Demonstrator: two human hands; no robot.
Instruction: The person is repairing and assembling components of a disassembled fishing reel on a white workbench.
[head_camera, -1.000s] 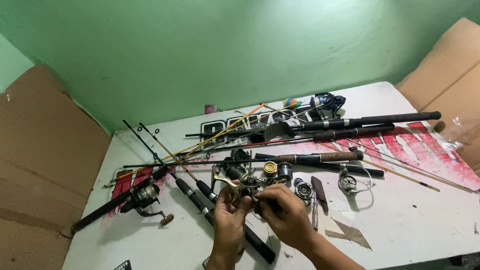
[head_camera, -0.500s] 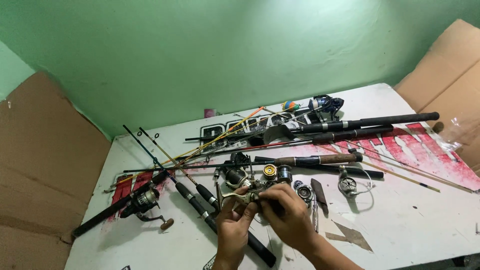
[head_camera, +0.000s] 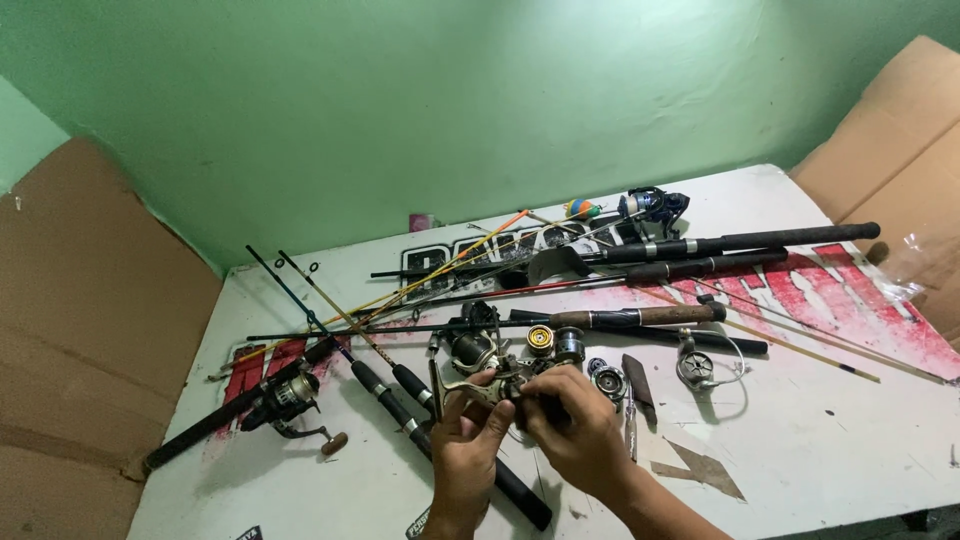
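Left hand (head_camera: 470, 445) clamped round a small metal reel body (head_camera: 490, 385), thumb and fingers pinching the bronze-coloured frame from the left. Right hand (head_camera: 570, 430) closed on the same reel body from the other side, fingertips curled over the top, maybe working some small part, but too hidden to say which. Held just above the white table (head_camera: 820, 460), near its front edge and right over the dark rod handle (head_camera: 450, 440) running diagonally underneath.

Probably fairly light but dense for its size, rigid metal, nothing squishy. Likely a bit greasy and fiddly, with small bits that could drop out, so best gripped by the solid frame and foot, not the thin arm sticking out. Long axis roughly left to right across the view, thin foot poking out to the left, bulkier end tucked under the right hand.

Loads of clutter around: loose spools (head_camera: 555, 340) just behind, a wire bail piece (head_camera: 700, 365) off to the right, a complete spinning reel (head_camera: 285, 395) on its rod to the left, and a heap of rods (head_camera: 700, 245) further back.
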